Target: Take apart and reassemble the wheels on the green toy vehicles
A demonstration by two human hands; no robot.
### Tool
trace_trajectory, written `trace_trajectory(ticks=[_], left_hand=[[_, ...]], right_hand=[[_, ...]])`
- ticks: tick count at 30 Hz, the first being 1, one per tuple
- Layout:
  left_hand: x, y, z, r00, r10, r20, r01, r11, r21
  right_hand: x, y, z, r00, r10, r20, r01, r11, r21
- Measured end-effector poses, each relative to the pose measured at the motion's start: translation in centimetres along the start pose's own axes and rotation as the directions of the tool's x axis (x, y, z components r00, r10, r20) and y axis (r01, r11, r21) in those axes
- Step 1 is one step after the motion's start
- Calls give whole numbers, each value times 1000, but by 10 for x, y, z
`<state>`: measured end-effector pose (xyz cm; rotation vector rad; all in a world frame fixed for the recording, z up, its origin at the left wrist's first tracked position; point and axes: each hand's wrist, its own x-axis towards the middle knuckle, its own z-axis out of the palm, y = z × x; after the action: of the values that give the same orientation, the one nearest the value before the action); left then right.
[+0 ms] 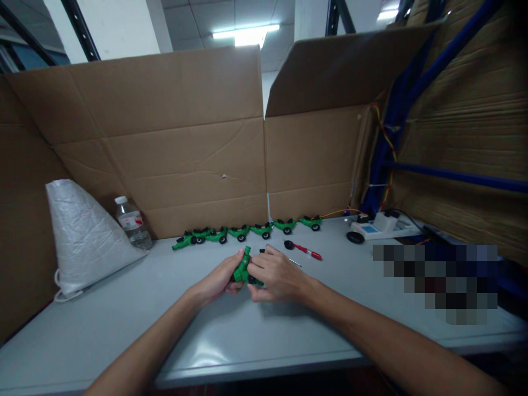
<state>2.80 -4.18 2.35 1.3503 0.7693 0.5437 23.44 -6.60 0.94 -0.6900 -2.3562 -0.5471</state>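
Observation:
My left hand (223, 280) is closed around a green toy vehicle (241, 268) held just above the table, near its middle. Pressed against the toy's right side is my right hand (280, 274), its fingers bent over a dark part there. My fingers hide much of the toy. Behind my right hand lies a thin metal rod (295, 263), partly covered, perhaps a screwdriver shaft. A red pen-like tool (308, 252) rests farther back, beside a small black round piece (288, 245).
Several green toy vehicles (239, 233) with black wheels stand in a row along the cardboard wall (185, 159). At the left are a white bag (88, 242) and a water bottle (132, 223). A power strip (383, 226) with cables lies right, by a blue metal post (381, 165).

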Motion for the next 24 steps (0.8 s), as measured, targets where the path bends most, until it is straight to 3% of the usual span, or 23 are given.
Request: trace_trajectory(ticks=[4,8,15,20,24], left_hand=[[3,-5,1,999,39,-14,-39,999,22],[7,-8,1,986,145,-81,-140,988,68],[6,-9,8,920,324,-220,-300,944,137],[4,-6,13,870,407,-279,-353,909,224],[7,-4,11,869,390,-305,-350,919,180]], right_hand=[[-1,0,5,997,-52,-50,49,998,-49],[-1,-1,7,994,-34,-102,23,994,-104],[3,-7,5,965,215,-149,-230,969,-92],[3,-7,5,944,293,-152,-302,953,-37],[0,1,4,936,329,-128,-330,944,15]])
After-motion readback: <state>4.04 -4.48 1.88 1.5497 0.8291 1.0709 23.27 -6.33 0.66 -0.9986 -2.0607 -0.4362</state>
